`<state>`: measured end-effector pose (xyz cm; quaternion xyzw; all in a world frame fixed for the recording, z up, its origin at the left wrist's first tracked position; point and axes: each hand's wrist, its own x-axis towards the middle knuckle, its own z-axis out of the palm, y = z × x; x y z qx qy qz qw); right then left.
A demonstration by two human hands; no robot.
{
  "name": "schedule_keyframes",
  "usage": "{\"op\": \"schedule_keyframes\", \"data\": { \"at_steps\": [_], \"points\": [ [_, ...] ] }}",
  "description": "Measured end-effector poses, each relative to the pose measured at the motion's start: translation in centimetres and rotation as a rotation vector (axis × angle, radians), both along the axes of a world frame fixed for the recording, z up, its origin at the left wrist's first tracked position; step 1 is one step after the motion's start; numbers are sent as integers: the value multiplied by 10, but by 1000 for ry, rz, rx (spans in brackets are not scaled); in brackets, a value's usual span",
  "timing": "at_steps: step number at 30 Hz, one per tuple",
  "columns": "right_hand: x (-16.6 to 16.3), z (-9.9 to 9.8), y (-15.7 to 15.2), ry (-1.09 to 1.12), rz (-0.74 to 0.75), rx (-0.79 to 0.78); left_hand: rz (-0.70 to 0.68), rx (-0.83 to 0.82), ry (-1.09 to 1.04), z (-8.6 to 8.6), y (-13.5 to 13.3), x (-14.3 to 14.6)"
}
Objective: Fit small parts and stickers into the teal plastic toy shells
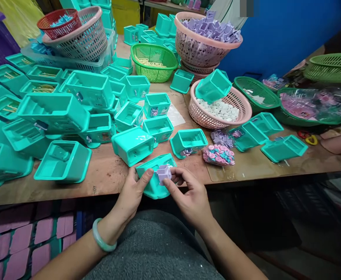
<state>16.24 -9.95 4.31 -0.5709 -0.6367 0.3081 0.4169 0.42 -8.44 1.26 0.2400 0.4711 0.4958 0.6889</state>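
My left hand (135,188) grips a teal plastic box (150,182) at the table's front edge, thumb on top and fingers around its left side. Between the thumb and fingers of my right hand (189,190) is a small purple plastic piece (164,174), held against or just over the box; whether they touch I cannot tell. Just behind lies another teal box (132,142) on its side. To the right stands a teal box (189,140) with a purple piece on its front. Near it are a pile of flat purple pieces (222,139) and a heap of pink and teal swirl pieces (218,154).
Many teal boxes (54,111) crowd the left, some stacked. Behind are a green basket (154,74), a pink basket (185,44) of purple pieces and a pink basket (201,116) of white pieces. Another person's arm (339,143) rests at the right edge. Yellow-handled scissors (312,140) lie nearby.
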Motion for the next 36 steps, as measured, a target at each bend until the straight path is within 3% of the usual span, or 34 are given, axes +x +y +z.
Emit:
{"op": "schedule_keyframes", "data": {
  "at_steps": [13,24,36],
  "points": [
    [-8,-8,2,-364,26,232,-34,-5,96,-3,2,-7],
    [-7,-10,-4,-460,36,331,-103,46,162,-4,1,-9],
    [-4,-15,-12,-436,61,320,-149,29,152,-3,1,-11]
  ]
}}
